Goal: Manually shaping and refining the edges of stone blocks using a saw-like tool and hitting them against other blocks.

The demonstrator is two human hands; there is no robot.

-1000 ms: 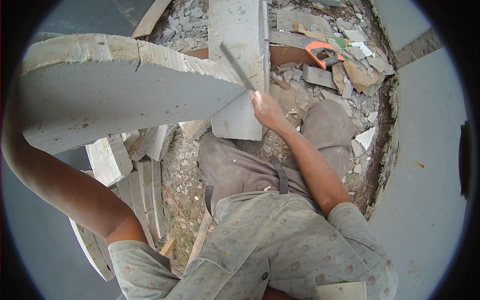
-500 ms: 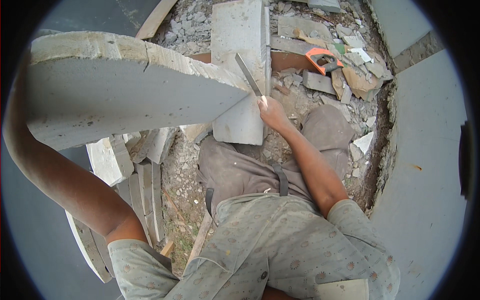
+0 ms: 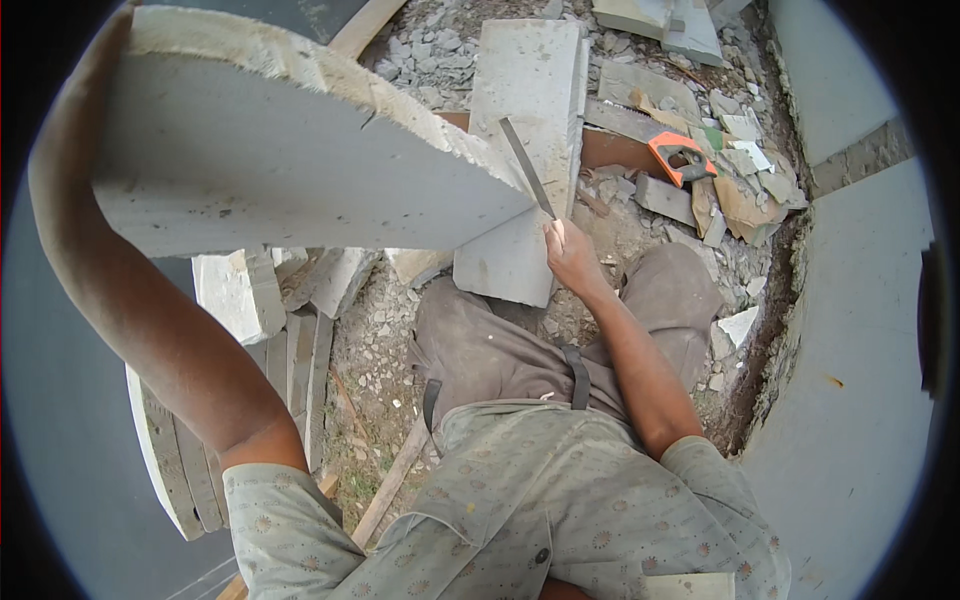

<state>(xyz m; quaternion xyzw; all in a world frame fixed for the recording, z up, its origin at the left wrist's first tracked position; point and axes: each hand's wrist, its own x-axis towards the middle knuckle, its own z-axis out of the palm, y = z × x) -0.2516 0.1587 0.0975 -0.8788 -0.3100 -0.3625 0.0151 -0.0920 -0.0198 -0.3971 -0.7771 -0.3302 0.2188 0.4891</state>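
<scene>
The right hand [image 3: 572, 255] is closed round a flat metal blade [image 3: 527, 165], which slants across the grey block [image 3: 530, 75]; the left hand [image 3: 108, 60] is at the curved slab's [image 3: 310, 160] left edge — whether clamped, I cannot tell. The slab's tapered end overlaps the block — rubble-strewn brown paper [image 3: 745, 210] lies beyond.

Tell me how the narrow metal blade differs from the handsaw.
The narrow metal blade is gripped in the right hand; the handsaw lies untouched among rubble. The handsaw's orange-and-black handle shows; the hand hides the blade's near end. Both have grey metal.
</scene>
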